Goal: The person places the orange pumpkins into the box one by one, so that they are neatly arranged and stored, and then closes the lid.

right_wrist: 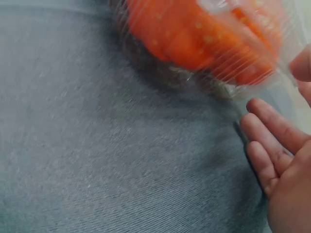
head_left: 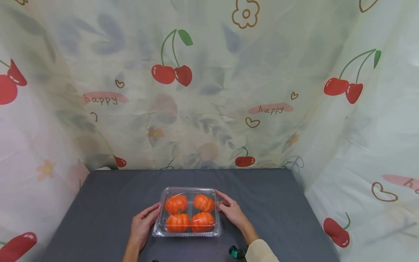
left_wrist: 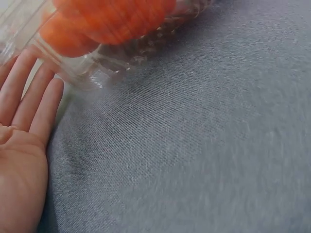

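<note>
A clear plastic clamshell box (head_left: 190, 189) with its lid down sits on the dark cloth. Inside are several small orange pumpkins (head_left: 178, 222), two with green stems showing. My left hand (head_left: 141, 225) is at the box's left side, its fingers straight and fingertips against the wall. In the left wrist view the palm (left_wrist: 19, 165) faces up toward the camera. At the right side, my right hand (head_left: 234, 214) has its index finger stretched to the far corner and its thumb by the side. Its other fingers (right_wrist: 265, 131) are below the box edge in the right wrist view.
Grey cloth (head_left: 268, 203) covers the table. A black and teal strap-like item (head_left: 236, 252) shows beside the right sleeve (head_left: 260, 251). A curtain (head_left: 209, 91) printed with cherries and "happy" hangs behind the table and along both sides.
</note>
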A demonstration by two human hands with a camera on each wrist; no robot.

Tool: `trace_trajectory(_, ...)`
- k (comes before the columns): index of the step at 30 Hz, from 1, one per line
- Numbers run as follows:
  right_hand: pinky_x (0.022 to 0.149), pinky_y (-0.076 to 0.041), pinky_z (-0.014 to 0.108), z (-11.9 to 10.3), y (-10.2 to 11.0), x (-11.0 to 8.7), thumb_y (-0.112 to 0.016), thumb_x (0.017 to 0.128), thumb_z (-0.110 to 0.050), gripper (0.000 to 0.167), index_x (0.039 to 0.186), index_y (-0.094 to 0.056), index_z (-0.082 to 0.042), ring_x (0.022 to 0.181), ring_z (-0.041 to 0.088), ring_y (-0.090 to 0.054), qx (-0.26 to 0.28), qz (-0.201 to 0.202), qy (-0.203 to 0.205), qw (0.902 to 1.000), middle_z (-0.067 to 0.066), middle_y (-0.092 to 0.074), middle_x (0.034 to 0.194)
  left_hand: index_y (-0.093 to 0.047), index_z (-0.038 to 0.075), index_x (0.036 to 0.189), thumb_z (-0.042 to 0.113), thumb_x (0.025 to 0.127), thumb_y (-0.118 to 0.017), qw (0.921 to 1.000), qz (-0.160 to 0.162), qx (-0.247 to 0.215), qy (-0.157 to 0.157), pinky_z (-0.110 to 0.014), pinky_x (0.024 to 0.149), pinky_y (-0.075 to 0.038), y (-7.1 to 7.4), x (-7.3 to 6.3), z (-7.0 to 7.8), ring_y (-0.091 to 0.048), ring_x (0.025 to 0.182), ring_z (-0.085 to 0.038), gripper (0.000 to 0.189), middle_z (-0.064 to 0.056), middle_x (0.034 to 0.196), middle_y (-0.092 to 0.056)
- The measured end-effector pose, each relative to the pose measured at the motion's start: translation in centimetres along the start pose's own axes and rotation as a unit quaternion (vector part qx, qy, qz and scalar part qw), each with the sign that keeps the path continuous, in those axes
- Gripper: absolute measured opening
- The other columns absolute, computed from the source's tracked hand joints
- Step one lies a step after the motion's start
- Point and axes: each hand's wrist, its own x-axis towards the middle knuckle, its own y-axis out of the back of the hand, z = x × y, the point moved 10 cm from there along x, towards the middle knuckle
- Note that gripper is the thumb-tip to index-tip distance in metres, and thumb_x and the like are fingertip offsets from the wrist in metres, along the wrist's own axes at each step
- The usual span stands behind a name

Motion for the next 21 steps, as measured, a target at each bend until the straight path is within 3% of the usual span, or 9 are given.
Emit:
trace_trajectory(5,0.081,-0.053,0.025,0.0,-0.1,0.2,-0.063,0.094,-0.016,0.061,0.152,-0.049,-0.028,0.094,0.012,-0.064,0.000,-0.014,-0.004,0.9999,0.010,-0.073,0.116,-0.061,-0.004,0.137,0.023,0.088,-0.081,0.9996,-0.004,0.021,0.018,-0.020,0.085,-0.062,0.3,0.1,-0.2,-0.072,0.101,0.000,0.059,0.012,0.103,-0.079)
trace_trajectory(11,0.077,-0.057,0.027,0.0,0.4,0.1,-0.069,0.096,-0.028,0.055,0.148,-0.052,-0.015,0.101,0.016,-0.069,0.016,0.007,-0.023,0.9996,0.016,-0.072,0.123,-0.066,0.000,0.133,0.039,0.085,-0.083,0.9967,0.011,0.070,0.041,-0.023,0.080,-0.063,0.6,0.2,-0.3,-0.073,0.095,-0.002,0.064,0.005,0.108,-0.078)
trace_trajectory(17,0.068,-0.055,0.026,0.1,0.7,0.2,-0.069,0.097,-0.032,0.033,0.114,-0.071,-0.003,0.084,0.012,-0.066,0.004,0.032,-0.042,0.9986,0.009,-0.074,0.099,-0.072,0.003,0.124,0.048,0.085,-0.080,0.9888,0.046,0.141,0.016,-0.022,0.069,-0.062,0.6,0.6,0.7,-0.070,0.080,-0.004,0.060,0.001,0.100,-0.078)
trace_trajectory(21,0.064,-0.054,0.027,0.1,1.0,0.7,-0.067,0.098,-0.032,0.032,0.108,-0.072,-0.002,0.076,0.013,-0.066,0.006,0.058,-0.049,0.9971,0.005,-0.073,0.088,-0.073,0.004,0.122,0.051,0.086,-0.078,0.9845,0.054,0.167,0.004,-0.022,0.064,-0.061,0.0,0.9,1.3,-0.068,0.072,-0.006,0.059,0.003,0.090,-0.076)
